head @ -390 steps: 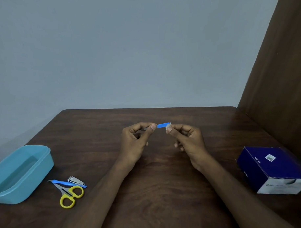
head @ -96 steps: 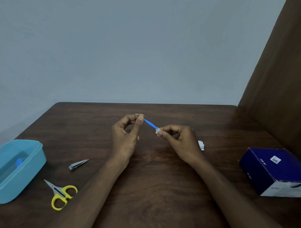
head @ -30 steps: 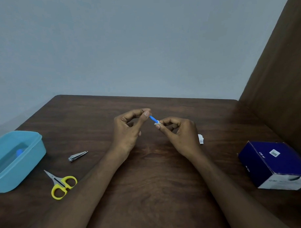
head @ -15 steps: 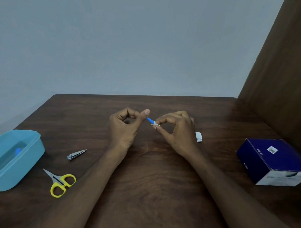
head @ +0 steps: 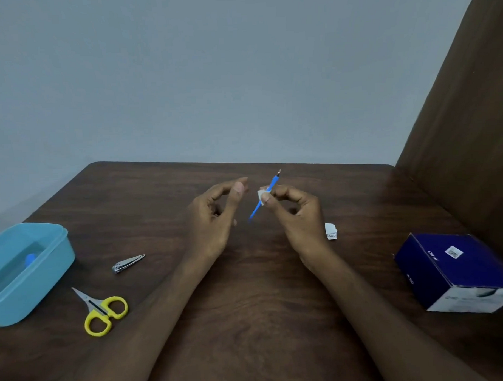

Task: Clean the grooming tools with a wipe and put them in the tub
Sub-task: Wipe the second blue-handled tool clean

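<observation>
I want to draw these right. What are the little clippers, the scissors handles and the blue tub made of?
The nail clippers look like shiny bare metal, silvery with bright glints. The scissors have handles that seem to be glossy yellow plastic, their blades grey metal. The tub is probably smooth light-blue plastic, with soft rounded walls.

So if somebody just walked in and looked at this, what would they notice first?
Probably the thin blue stick, pinched with a bit of white wipe in the right hand above the middle of the table, while the left hand holds nothing. Next, the yellow scissors and the big blue tub on the left side.
</observation>
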`<state>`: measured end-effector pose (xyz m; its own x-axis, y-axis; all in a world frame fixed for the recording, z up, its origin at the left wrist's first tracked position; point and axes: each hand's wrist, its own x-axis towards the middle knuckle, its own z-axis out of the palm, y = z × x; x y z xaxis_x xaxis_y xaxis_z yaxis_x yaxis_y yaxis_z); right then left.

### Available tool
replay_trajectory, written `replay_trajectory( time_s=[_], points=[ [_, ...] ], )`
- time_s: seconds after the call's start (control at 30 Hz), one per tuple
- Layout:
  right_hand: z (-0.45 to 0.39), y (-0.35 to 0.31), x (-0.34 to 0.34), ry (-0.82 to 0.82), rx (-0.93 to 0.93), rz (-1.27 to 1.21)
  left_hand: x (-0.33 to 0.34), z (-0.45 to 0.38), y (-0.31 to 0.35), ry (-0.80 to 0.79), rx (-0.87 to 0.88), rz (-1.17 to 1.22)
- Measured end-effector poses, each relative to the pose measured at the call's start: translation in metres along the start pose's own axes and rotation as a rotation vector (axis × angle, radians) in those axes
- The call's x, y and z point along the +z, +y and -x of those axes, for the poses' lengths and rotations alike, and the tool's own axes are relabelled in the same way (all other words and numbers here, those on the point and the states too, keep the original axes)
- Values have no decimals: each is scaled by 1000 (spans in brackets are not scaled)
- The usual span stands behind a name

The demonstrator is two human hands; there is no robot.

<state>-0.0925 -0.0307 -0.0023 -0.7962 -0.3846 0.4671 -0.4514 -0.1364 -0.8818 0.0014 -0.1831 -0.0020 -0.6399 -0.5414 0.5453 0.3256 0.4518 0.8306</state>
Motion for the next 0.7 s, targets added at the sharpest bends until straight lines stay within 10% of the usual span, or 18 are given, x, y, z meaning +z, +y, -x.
replay_trajectory(
  time_s=[0.27,0.7],
  points=[
    [-4,2,3,82,157,-249,2,8,5,-288,-33,-187],
    [0,2,6,-72,176,-144,2,8,-1,-154,-48,-361]
  ],
)
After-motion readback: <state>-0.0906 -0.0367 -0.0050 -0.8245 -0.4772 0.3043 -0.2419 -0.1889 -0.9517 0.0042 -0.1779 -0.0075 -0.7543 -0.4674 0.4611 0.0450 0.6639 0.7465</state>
